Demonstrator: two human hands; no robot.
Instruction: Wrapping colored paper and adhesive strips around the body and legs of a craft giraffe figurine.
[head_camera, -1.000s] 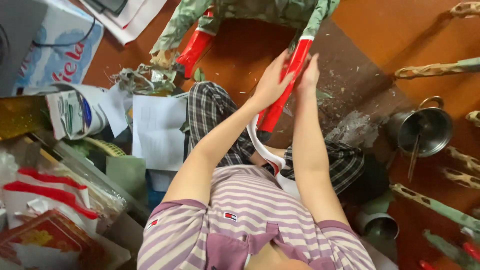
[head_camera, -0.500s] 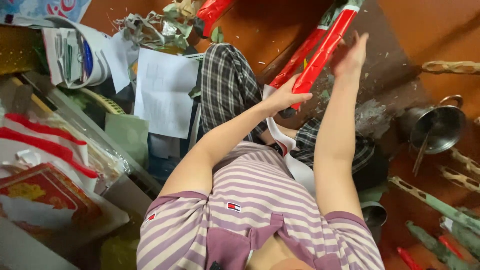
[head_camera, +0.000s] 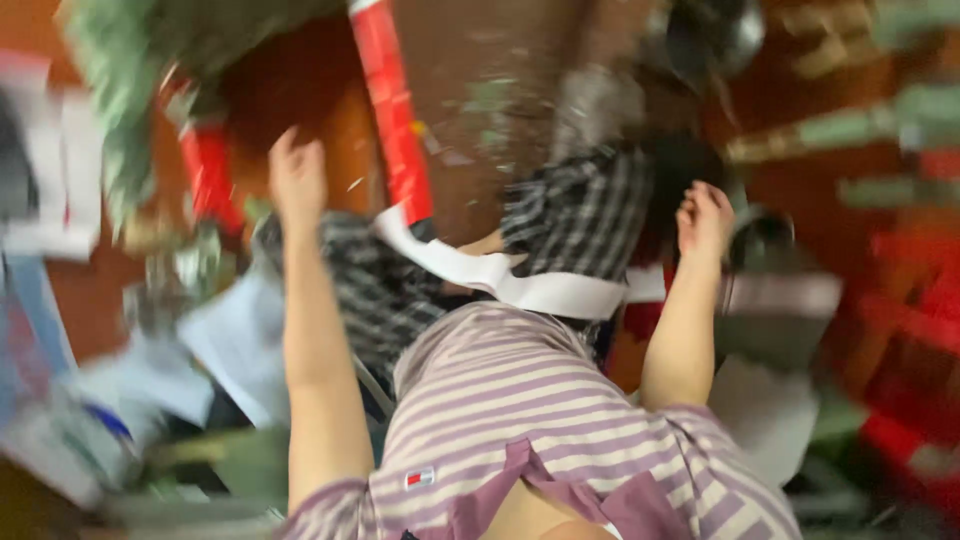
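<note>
The view is badly motion-blurred. A long red tube leans across my lap, and a white paper strip trails from its lower end over my checked shorts. My left hand is raised to the left of the tube, apart from it, with nothing in it. My right hand is lifted at the right, well clear of the tube, with its fingers curled and nothing visible in them.
A second red tube lies at the left under a green bundle. White and blue papers are scattered at the lower left. A metal pot sits at the top, and blurred red and green pieces fill the right.
Both hands have let go of the red tube and moved apart, the left going left and the right going right. The camera swung sharply, so the tube now stands near upright in view.
</note>
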